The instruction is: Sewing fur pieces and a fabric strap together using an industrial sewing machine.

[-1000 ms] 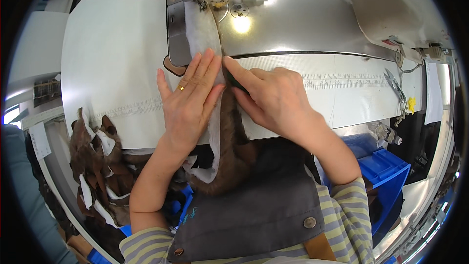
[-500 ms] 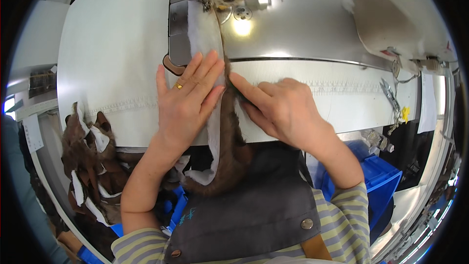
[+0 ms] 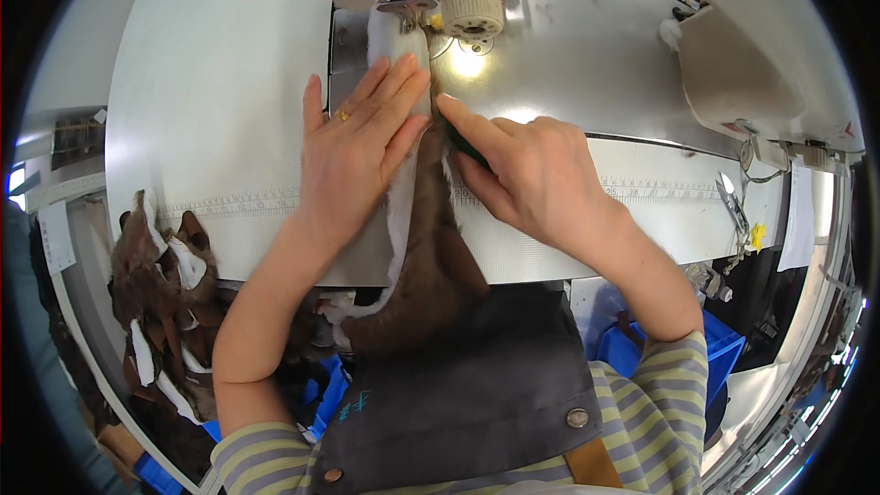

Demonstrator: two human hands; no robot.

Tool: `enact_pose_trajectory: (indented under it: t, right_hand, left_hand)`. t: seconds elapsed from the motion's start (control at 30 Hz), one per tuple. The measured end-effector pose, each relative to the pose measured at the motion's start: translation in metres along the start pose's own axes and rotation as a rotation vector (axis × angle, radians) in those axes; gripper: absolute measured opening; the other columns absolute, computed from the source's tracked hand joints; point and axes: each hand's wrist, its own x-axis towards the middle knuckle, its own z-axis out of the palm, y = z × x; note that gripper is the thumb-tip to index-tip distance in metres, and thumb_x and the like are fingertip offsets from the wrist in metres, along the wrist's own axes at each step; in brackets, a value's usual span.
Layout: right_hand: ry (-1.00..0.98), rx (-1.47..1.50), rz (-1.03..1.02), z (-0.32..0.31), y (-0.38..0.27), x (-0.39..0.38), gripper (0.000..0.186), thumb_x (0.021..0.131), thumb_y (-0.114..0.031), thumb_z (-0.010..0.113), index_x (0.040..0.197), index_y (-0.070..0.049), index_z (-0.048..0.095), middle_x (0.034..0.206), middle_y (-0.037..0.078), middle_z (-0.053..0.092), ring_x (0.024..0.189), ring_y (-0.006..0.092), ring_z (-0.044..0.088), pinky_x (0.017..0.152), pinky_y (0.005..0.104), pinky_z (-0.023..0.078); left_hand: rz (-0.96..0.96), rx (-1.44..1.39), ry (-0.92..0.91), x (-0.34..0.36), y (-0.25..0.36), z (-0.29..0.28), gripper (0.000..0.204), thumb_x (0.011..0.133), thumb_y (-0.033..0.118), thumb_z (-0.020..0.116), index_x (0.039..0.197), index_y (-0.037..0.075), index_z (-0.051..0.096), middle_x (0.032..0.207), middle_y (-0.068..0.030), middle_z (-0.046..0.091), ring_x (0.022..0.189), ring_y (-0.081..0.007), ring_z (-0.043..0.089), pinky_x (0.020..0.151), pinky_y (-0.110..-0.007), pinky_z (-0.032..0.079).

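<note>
A long strip of brown fur [image 3: 423,238] with a white fleecy layer [image 3: 401,206] runs from the presser foot of the sewing machine [image 3: 403,2] over the table edge onto my dark apron. My left hand [image 3: 353,151] lies flat on its white upper part, fingers spread and pointing at the foot. Along the right edge of the strip, my right hand [image 3: 541,179] is closed round a thin dark tool [image 3: 466,142], mostly hidden by the fingers. Its index fingertip rests beside the fur edge, close to the left fingers.
Brown and white fur pieces [image 3: 165,293] hang over the table's left edge. Scissors [image 3: 731,202] lie at the right. A ridged white wheel [image 3: 472,14] sits by the machine head. A printed ruler crosses the white table [image 3: 220,128]; a blue crate [image 3: 724,348] stands below right.
Both hands have moved forward toward the machine, carrying the strip along under the foot. The strip's near end has been drawn up and spreads wider at the table edge.
</note>
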Motion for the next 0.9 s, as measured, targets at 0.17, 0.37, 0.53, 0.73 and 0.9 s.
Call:
enact_pose_trajectory:
  t: [0.17, 0.37, 0.53, 0.73, 0.9]
  right_hand:
    - [0.021, 0.005, 0.055, -0.001, -0.015, -0.029, 0.05, 0.078, -0.011, 0.066, 0.126, -0.002, 0.052, 0.061, 0.008, 0.056, 0.046, 0.0272, 0.051, 0.047, 0.0362, 0.04]
    - [0.153, 0.175, 0.197, 0.003, -0.042, -0.036, 0.051, 0.078, -0.006, 0.066, 0.126, 0.006, 0.049, 0.052, 0.006, 0.05, 0.04, 0.0225, 0.045, 0.046, 0.0317, 0.035]
    - [0.153, 0.064, 0.251, 0.018, -0.041, -0.022, 0.045, 0.08, -0.01, 0.065, 0.12, 0.006, 0.052, 0.051, 0.008, 0.051, 0.039, 0.0241, 0.046, 0.046, 0.0314, 0.036]
    - [0.125, 0.043, 0.178, 0.017, -0.034, -0.019, 0.044, 0.08, -0.011, 0.065, 0.119, 0.004, 0.053, 0.055, 0.008, 0.054, 0.044, 0.0266, 0.049, 0.047, 0.0323, 0.037]
    - [-0.061, 0.065, -0.031, 0.003, -0.032, -0.039, 0.045, 0.077, -0.012, 0.062, 0.117, 0.008, 0.054, 0.054, 0.004, 0.052, 0.047, 0.0199, 0.052, 0.051, 0.0326, 0.039]
  left_hand:
    - [-0.019, -0.004, 0.016, 0.002, -0.004, 0.003, 0.039, 0.087, 0.019, 0.061, 0.126, 0.022, 0.057, 0.13, 0.0028, 0.056, 0.122, -0.0155, 0.051, 0.108, -0.05, 0.017]
    - [0.03, 0.074, 0.064, 0.002, -0.004, 0.006, 0.036, 0.086, 0.022, 0.064, 0.122, 0.02, 0.061, 0.124, 0.0032, 0.06, 0.117, -0.0153, 0.055, 0.106, -0.055, 0.019]
    - [0.032, 0.086, 0.085, 0.002, -0.002, 0.005, 0.033, 0.086, 0.022, 0.063, 0.119, 0.019, 0.063, 0.123, 0.0027, 0.061, 0.117, -0.0149, 0.055, 0.106, -0.055, 0.019]
    - [0.052, 0.082, 0.072, 0.001, -0.002, 0.002, 0.034, 0.085, 0.021, 0.064, 0.12, 0.018, 0.062, 0.123, 0.0012, 0.06, 0.117, -0.0157, 0.055, 0.105, -0.056, 0.019]
    - [0.02, 0.017, -0.054, -0.021, 0.012, -0.012, 0.037, 0.084, 0.017, 0.065, 0.121, 0.017, 0.061, 0.125, 0.0011, 0.059, 0.119, -0.0167, 0.054, 0.106, -0.053, 0.021]
